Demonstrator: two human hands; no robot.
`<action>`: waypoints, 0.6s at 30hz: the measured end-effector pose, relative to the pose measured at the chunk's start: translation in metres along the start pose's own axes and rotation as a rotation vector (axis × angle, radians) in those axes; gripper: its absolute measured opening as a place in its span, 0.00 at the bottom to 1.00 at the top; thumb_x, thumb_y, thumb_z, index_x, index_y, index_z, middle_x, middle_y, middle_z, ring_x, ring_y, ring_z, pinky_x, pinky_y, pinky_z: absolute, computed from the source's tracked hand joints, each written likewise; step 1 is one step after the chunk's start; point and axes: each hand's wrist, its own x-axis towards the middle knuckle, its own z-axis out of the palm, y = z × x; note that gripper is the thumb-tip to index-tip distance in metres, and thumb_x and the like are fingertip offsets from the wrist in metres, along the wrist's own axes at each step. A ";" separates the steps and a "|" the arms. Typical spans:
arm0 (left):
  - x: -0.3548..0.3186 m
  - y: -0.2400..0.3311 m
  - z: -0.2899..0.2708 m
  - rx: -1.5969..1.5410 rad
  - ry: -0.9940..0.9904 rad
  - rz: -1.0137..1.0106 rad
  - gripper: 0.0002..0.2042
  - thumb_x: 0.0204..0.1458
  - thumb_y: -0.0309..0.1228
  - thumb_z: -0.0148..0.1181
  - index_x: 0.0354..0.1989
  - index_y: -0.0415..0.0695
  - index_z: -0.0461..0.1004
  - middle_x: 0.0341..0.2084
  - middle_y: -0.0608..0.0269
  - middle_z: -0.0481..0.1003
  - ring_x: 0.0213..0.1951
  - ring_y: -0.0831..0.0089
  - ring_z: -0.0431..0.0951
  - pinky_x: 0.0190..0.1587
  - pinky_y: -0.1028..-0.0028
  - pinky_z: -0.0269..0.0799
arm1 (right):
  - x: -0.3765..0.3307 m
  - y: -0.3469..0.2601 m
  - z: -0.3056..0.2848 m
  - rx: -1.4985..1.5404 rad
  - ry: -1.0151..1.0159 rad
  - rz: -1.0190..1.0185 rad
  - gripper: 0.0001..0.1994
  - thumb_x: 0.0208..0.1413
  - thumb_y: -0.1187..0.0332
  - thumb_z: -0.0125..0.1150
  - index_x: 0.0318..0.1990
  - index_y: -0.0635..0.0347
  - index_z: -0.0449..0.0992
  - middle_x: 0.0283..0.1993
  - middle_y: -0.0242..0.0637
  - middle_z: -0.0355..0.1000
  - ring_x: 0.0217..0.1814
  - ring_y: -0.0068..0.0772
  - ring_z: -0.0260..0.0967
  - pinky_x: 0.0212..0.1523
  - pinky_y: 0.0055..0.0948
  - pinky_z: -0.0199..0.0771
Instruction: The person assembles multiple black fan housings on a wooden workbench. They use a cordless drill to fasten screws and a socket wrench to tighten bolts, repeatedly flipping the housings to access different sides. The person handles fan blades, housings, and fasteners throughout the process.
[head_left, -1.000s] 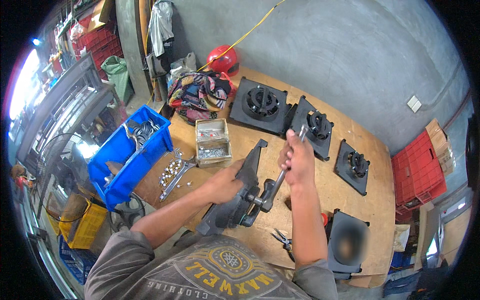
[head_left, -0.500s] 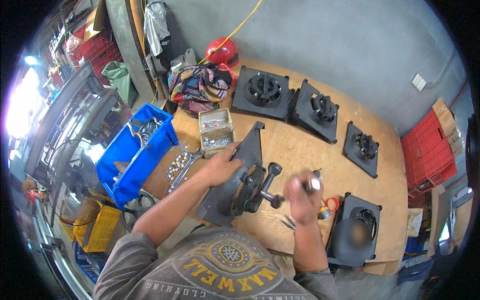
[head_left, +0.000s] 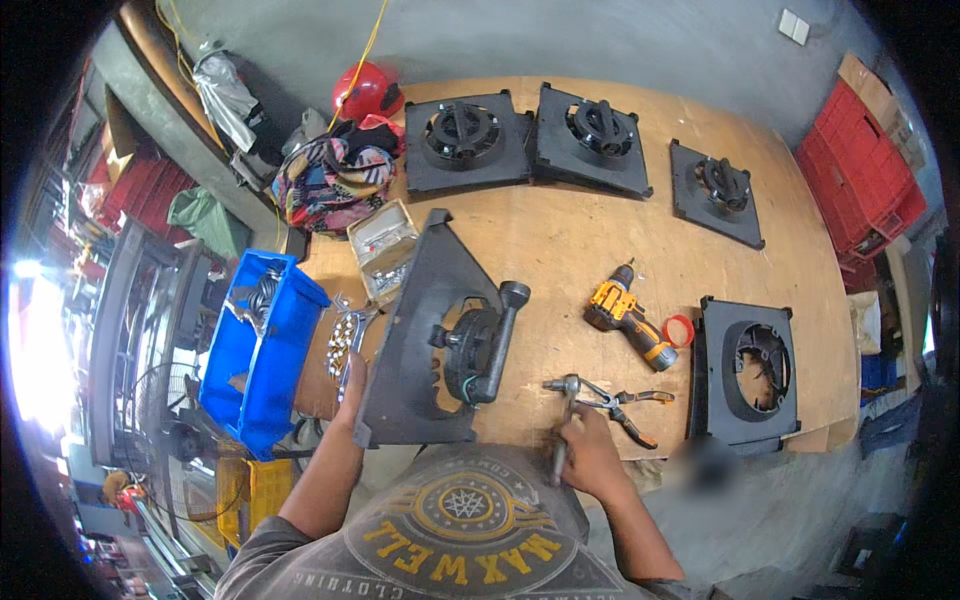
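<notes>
A square black plate with a round vented housing (head_left: 420, 330) stands tilted at the table's near edge, a black T-shaped handle across its ring. My left hand (head_left: 350, 408) is low beside its left edge, close to a steel wrench (head_left: 352, 362); the plate partly hides its fingers, so its grip is unclear. To the right of the plate, my right hand (head_left: 588, 448) is closed round the handle of a ratchet wrench (head_left: 568, 390), its head pointing away from me. Pliers with black and orange grips (head_left: 628, 400) lie just beyond that hand.
An orange-and-black cordless drill (head_left: 625, 312) and a red ring (head_left: 678, 331) lie mid-table. More black plates (head_left: 480, 178) stand at the back, and one with an open ring (head_left: 745, 420) at right. A blue bin (head_left: 250, 350), loose bolts (head_left: 343, 335) and a parts box (head_left: 385, 240) are at left.
The view has shifted. My left hand has gone from the plate's upper edge to its lower left side. My right hand has come down nearer my body, the ratchet wrench in it.
</notes>
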 end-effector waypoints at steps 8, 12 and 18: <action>0.028 0.007 -0.015 0.018 -0.123 -0.155 0.32 0.59 0.47 0.55 0.66 0.38 0.59 0.60 0.52 0.66 0.61 0.64 0.66 0.63 0.68 0.61 | -0.034 0.047 0.072 1.203 0.006 0.717 0.23 0.58 0.72 0.58 0.61 0.59 0.62 0.38 0.43 0.73 0.40 0.37 0.76 0.39 0.35 0.79; 0.043 0.010 -0.021 0.042 -0.199 -0.278 0.30 0.60 0.46 0.54 0.64 0.38 0.60 0.58 0.53 0.67 0.60 0.64 0.67 0.62 0.69 0.62 | 0.008 0.052 0.084 1.129 0.203 0.990 0.22 0.64 0.62 0.55 0.60 0.60 0.61 0.29 0.38 0.68 0.25 0.29 0.69 0.26 0.28 0.72; 0.066 0.004 -0.040 0.075 -0.336 -0.489 0.26 0.61 0.44 0.52 0.62 0.39 0.63 0.56 0.54 0.68 0.58 0.65 0.68 0.61 0.70 0.62 | 0.017 -0.012 0.055 1.009 0.391 0.775 0.22 0.54 0.70 0.64 0.55 0.63 0.68 0.40 0.36 0.71 0.42 0.25 0.67 0.47 0.27 0.67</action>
